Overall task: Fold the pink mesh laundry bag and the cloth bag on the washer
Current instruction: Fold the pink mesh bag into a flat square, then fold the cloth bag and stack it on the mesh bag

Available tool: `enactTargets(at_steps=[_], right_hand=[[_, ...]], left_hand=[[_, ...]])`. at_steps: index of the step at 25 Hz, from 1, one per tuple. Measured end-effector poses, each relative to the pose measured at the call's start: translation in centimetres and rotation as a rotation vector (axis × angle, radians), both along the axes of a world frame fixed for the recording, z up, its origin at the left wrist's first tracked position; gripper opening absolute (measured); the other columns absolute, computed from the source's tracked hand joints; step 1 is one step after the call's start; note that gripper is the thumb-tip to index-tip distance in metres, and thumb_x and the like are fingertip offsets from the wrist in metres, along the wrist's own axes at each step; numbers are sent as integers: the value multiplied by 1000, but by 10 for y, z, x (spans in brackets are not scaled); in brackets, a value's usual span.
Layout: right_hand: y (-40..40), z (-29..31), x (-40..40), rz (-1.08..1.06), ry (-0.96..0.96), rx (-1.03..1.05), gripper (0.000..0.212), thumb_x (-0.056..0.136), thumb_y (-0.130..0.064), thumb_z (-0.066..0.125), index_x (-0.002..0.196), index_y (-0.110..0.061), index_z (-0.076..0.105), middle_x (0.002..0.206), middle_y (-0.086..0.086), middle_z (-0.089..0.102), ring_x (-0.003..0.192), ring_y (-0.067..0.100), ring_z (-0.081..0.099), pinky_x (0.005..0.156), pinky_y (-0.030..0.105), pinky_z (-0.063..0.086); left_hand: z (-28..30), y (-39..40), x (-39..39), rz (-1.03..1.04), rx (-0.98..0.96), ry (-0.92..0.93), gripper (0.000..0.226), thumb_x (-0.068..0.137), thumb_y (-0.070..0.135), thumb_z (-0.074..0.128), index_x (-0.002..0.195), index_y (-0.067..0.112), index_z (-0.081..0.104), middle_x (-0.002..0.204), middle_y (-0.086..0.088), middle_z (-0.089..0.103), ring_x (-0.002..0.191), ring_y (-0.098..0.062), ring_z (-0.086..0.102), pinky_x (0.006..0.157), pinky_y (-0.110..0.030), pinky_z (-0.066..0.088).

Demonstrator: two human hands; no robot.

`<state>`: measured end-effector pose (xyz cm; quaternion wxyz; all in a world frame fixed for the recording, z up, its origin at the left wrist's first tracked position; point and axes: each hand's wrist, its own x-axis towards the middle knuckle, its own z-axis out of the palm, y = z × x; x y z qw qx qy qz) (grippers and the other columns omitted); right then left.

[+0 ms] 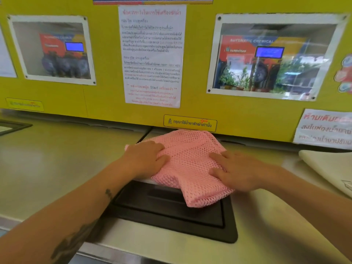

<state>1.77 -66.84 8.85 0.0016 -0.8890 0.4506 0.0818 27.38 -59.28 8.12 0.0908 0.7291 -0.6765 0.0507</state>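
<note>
The pink mesh laundry bag (187, 164) lies folded into a thick bundle on the washer top (57, 164), partly over a black recessed lid. My left hand (145, 159) presses flat on its left side, fingers spread. My right hand (240, 170) rests flat on its right side, thumb and fingers laid on the mesh. Neither hand grips the mesh; both lie on top of it. The cream cloth bag (327, 168) lies flat at the right edge, apart from both hands, and is cut off by the frame.
A black recessed lid (171, 212) is set in the washer top under and in front of the mesh bag. A yellow wall panel (104, 100) with posted notices and framed screens rises right behind. A dark tray edge (11, 126) shows at far left.
</note>
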Motion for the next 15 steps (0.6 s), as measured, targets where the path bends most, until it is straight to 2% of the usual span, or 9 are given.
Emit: enactTargets(at_steps=[4, 6, 10, 13, 15], right_hand=[[8, 2, 0, -65, -51, -33, 79, 90, -70, 24, 155, -34, -2, 163, 7, 24, 146, 30, 29, 116, 46, 29], [12, 12, -13, -57, -163, 0, 78, 93, -65, 34, 156, -32, 2, 163, 2, 25, 146, 25, 31, 116, 41, 29], [14, 39, -75, -112, -372, 27, 71, 95, -49, 50, 156, -32, 16, 161, -5, 28, 145, 17, 30, 117, 36, 26], [15, 59, -140, -267, -422, -25, 68, 95, -42, 57, 154, -31, 23, 158, -2, 33, 142, 18, 35, 108, 28, 28], [15, 66, -190, -403, -385, -37, 69, 94, -42, 58, 153, -31, 25, 158, -2, 32, 140, 19, 38, 107, 28, 29]], left_hand=[[10, -8, -7, -74, -126, -149, 41, 98, 45, 33, 126, 26, 57, 116, 2, 63, 102, -18, 59, 91, -38, 43], [14, -8, -19, -104, -195, -63, 34, 97, 39, 37, 120, 27, 60, 112, 5, 63, 99, -15, 58, 88, -37, 46], [31, -9, -63, -277, -252, 207, 27, 94, 27, 47, 117, 27, 63, 115, 10, 63, 103, -10, 55, 95, -35, 47], [50, -11, -118, -463, -251, 351, 25, 96, 24, 49, 113, 25, 68, 108, 10, 67, 95, -10, 60, 86, -32, 51], [57, -15, -159, -551, -220, 380, 24, 95, 22, 50, 110, 24, 69, 100, 9, 69, 91, -10, 62, 81, -31, 51]])
